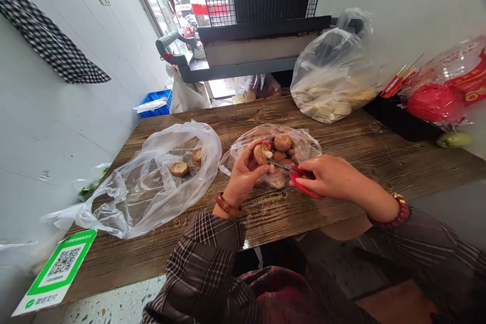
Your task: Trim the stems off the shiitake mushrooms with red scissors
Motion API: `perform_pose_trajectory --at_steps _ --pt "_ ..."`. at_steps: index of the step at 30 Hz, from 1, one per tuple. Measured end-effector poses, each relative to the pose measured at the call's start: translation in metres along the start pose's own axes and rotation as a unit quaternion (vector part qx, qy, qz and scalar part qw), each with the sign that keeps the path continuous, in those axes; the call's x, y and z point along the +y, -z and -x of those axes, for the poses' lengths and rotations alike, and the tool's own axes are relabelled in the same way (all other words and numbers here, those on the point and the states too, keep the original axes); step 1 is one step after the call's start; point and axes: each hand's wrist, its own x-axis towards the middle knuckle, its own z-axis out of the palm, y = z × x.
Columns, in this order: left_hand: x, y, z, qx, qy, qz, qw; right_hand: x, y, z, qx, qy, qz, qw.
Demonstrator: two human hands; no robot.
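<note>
My left hand (245, 169) grips a brown mushroom (261, 155), its pale stem turned toward the right. My right hand (327, 177) is closed round the red handles of a pair of scissors (307, 182). The scissor blades reach left to the stem; whether they are parted I cannot tell. Beneath both hands lies an opened clear plastic bag (309, 144) with several whole mushrooms (282, 143) in it. To the left, a second clear bag (152, 207) lies spread on the wooden table (266, 223), and two mushrooms (178, 169) rest inside it.
A full clear bag of pale pieces (330, 96) stands at the back right. Beside it are a black tray (402, 119) with skewers and a red package (436, 104). A green QR-code card (56, 268) lies at the left edge. Behind the table stands a grey-framed rack (243, 68).
</note>
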Motion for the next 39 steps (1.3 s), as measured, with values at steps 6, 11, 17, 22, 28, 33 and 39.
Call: perform_pose_trajectory --at_steps 6,11,17,22,28,33,39 --pt "0.002 -0.001 -0.001 0.018 0.02 0.01 1.0 -0.007 -0.008 -0.005 0.016 -0.01 0.009 1.0" --pt "0.007 -0.001 -0.003 0.039 0.05 0.081 0.995 0.005 -0.014 0.006 0.059 0.006 0.007 0.998" --pt "0.007 -0.003 -0.002 0.024 0.092 0.133 0.987 0.018 -0.025 -0.003 0.195 -0.014 -0.185 0.963" --pt "0.004 -0.004 -0.001 0.021 0.099 0.122 0.987 -0.006 -0.039 -0.043 0.284 0.014 -0.38 0.88" --pt "-0.004 0.001 -0.001 0.062 0.073 0.08 0.992 -0.028 -0.051 -0.084 0.309 0.028 -0.447 0.839" --pt "-0.007 0.003 -0.001 0.081 0.059 0.044 0.994 -0.025 -0.062 -0.102 0.299 0.036 -0.488 0.819" --pt "-0.008 0.003 -0.001 0.068 0.086 0.047 0.993 -0.02 -0.069 -0.107 0.259 0.041 -0.578 0.773"
